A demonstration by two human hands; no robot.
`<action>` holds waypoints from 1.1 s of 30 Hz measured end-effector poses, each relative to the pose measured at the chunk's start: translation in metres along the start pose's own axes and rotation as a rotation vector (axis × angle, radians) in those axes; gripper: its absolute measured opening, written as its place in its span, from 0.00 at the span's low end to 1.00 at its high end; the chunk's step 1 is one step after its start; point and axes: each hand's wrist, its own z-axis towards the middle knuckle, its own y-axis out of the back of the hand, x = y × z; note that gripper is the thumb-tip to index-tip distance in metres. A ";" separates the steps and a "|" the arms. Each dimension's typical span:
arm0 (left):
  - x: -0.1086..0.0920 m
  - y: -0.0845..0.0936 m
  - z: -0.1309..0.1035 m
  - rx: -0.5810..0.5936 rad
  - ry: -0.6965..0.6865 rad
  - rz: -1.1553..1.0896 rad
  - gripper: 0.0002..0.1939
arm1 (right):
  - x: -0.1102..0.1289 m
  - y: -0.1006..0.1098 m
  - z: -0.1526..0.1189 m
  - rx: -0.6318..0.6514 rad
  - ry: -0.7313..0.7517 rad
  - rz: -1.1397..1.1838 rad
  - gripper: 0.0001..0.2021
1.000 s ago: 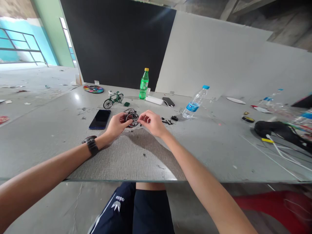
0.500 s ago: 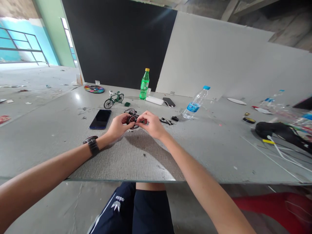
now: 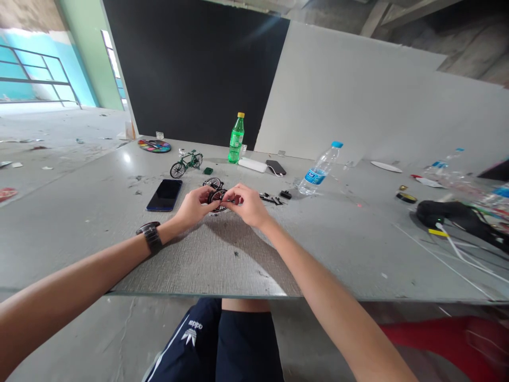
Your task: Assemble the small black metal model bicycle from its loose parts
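Observation:
A small black toy bicycle wheel is between my hands over the middle of the table. My left hand grips its left side, thumb pointing right. From the right, my right hand pinches at the wheel's hub; any small part in those fingertips is hidden. Just behind lies another wheel piece. Several small black parts and a black block lie to the right of my right hand. An assembled green toy bicycle stands farther back on the left, beside a small green piece.
A dark phone lies left of my left hand. Behind are a paint palette, a green bottle, a white power bank cabled to another phone. A clear water bottle stands right; black tape lies farther right.
Both hands stay at the wheel, with only a slight shift of the right fingers. The whole view has moved a little; nothing else visibly differs.

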 end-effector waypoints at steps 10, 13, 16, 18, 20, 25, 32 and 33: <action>-0.003 -0.002 0.000 0.015 0.097 -0.178 0.11 | 0.003 -0.004 0.000 -0.059 -0.061 0.026 0.10; -0.002 -0.002 -0.001 0.019 0.122 -0.244 0.13 | 0.003 -0.004 -0.002 -0.068 0.018 -0.037 0.08; -0.002 -0.003 -0.001 0.020 0.148 -0.303 0.13 | 0.002 -0.003 -0.003 -0.060 0.092 -0.139 0.06; -0.003 -0.003 -0.001 0.020 0.163 -0.331 0.13 | 0.002 -0.002 -0.003 -0.052 0.127 -0.220 0.07; -0.004 -0.004 -0.001 0.019 0.176 -0.346 0.12 | 0.002 -0.002 -0.003 -0.044 0.166 -0.311 0.09; -0.009 -0.005 -0.001 0.011 0.212 -0.371 0.11 | 0.003 -0.001 -0.003 -0.050 0.248 -0.518 0.11; -0.009 -0.005 -0.001 -0.011 0.214 -0.380 0.12 | 0.006 -0.002 -0.003 -0.116 0.373 -0.706 0.14; -0.009 -0.005 -0.001 -0.010 0.214 -0.380 0.13 | 0.007 -0.002 -0.003 -0.113 0.379 -0.730 0.14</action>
